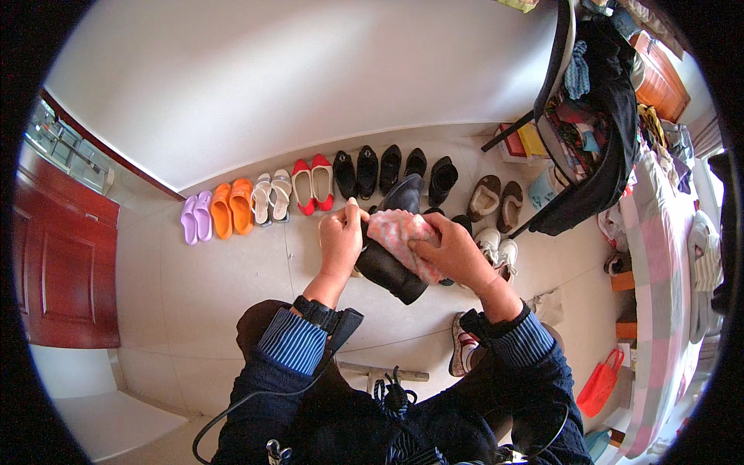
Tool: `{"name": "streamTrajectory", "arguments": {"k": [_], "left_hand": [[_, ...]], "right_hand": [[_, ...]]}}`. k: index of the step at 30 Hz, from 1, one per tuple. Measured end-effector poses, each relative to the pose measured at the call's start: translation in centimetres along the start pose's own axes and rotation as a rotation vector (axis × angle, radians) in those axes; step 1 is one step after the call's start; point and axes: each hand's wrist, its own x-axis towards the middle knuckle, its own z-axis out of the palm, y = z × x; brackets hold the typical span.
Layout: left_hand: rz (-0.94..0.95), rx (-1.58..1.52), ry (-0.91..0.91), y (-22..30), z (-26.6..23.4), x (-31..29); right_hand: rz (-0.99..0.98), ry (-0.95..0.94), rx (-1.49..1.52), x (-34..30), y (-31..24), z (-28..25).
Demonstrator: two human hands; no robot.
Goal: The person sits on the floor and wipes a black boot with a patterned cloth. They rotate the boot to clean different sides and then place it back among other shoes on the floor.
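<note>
A black boot (391, 275) is held up over the floor in front of me, its toe pointing away and its shaft toward me. My left hand (339, 242) grips its left side with closed fingers. Bunched in my right hand (457, 252) is a pink and white patterned cloth (403, 239), which lies against the boot and covers its middle. Just beyond, a row of shoes lines the wall: black shoes (366, 172), red flats (312, 184), white sandals (271, 194), orange slippers (231, 208) and lilac slippers (196, 217).
Brown shoes (497, 201) and white sneakers (498, 252) stand right of the boot. A black-framed chair (558, 186) piled with clothes is at the far right. Beside it is a bed (659, 271), with a red bag (601, 385) near its foot. A red-brown door (70, 256) is at left.
</note>
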Motion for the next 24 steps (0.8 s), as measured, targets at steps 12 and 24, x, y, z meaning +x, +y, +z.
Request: {"name": "streamTrajectory", "arguments": {"k": [12,24], "left_hand": [[-0.036,0.006,0.053,-1.1,0.6,0.2],[-0.038,-0.097,-0.002,-0.5,-0.3,0.2]], "right_hand": [[-0.574,0.277,-0.361,0.3,0.1,1.4],[-0.571,0.547,-0.444,1.4,0.5,1.7]]}}
